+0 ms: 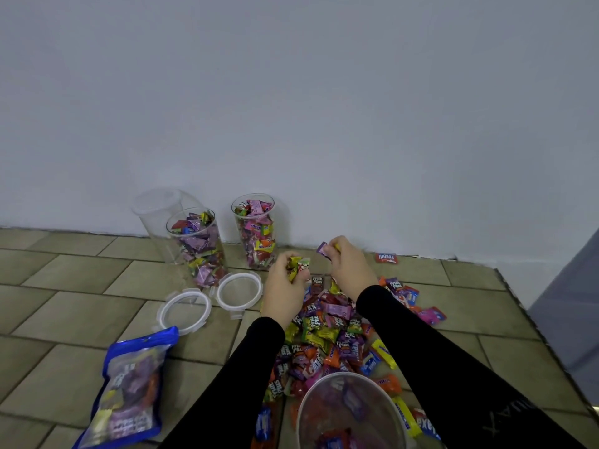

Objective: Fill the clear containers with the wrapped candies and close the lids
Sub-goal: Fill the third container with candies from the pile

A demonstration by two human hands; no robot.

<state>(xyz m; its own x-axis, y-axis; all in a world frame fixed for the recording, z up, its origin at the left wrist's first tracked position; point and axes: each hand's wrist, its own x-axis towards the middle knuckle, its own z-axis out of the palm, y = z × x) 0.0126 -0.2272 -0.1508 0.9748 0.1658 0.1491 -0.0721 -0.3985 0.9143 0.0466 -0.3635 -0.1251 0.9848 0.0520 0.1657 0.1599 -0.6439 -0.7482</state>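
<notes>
A heap of wrapped candies (327, 335) lies on the tiled floor in front of me. My left hand (287, 288) grips a bunch of yellow and green candies (298, 265) above the heap. My right hand (348, 265) pinches a purple candy (322, 247) beside it. Two clear containers stand open by the wall, one nearly full (256, 233), the other (197, 247) leaning and filled with candies. A third open container (351, 413) sits closest to me with a few candies inside. Two clear lids (184, 311) (239, 290) lie flat on the floor.
An empty clear container (162, 212) stands behind the leaning one. A blue candy bag (129, 390) lies at the lower left. A stray red candy (386, 257) rests near the wall. The white wall runs close behind the containers.
</notes>
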